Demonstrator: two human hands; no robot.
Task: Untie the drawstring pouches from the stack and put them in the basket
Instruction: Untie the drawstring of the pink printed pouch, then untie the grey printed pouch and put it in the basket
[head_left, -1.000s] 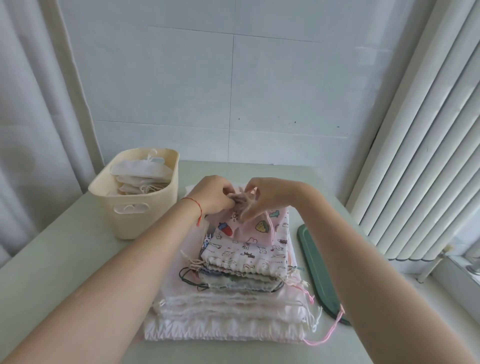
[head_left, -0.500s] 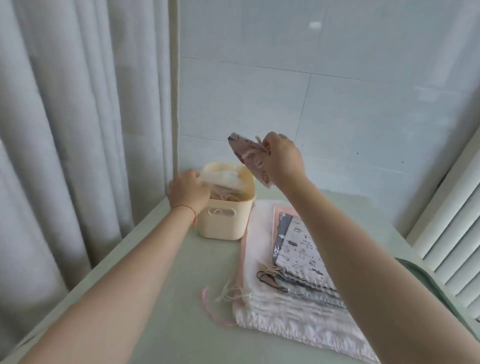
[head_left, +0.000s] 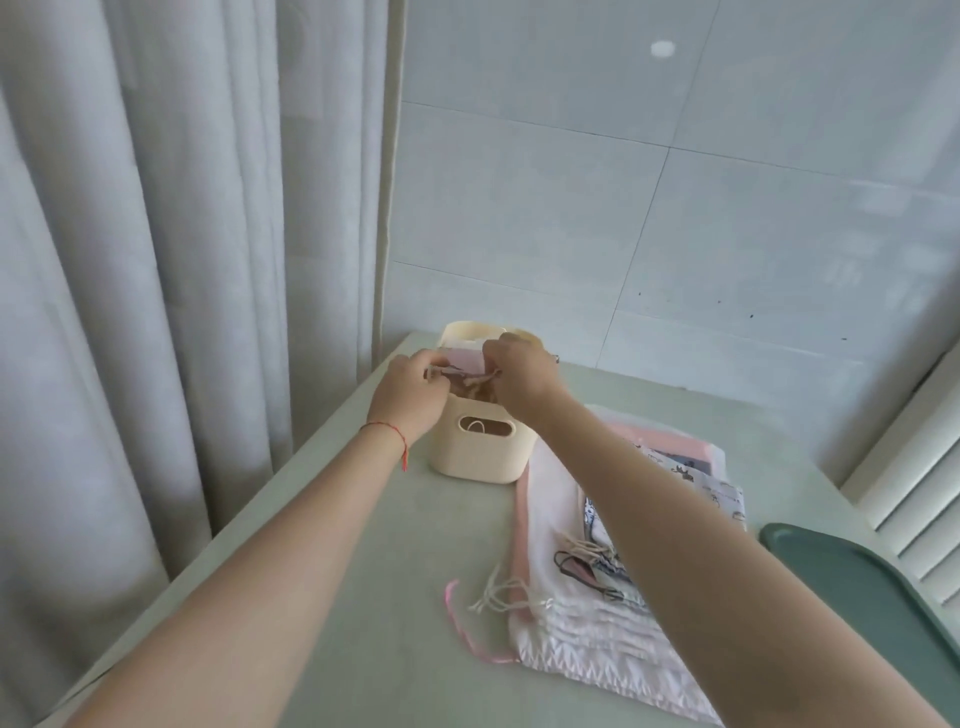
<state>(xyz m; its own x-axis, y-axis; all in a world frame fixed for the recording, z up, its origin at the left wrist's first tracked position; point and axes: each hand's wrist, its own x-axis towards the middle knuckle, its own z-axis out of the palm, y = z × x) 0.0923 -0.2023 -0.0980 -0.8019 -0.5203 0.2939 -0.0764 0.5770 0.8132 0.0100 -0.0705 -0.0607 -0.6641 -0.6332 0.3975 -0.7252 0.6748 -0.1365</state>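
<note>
Head view | my left hand (head_left: 410, 400) and right hand (head_left: 519, 382) both pinch small pink fabric drawstring pouch (head_left: 465, 375) | over cream plastic basket (head_left: 480, 452)

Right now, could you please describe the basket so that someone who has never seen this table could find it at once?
Start at the pale green table and look to its far left corner, beside the grey curtain. The basket stands there, just beyond the stack of pouches. It is the only rigid cream tub, with an oval handle hole in its near wall.
</note>
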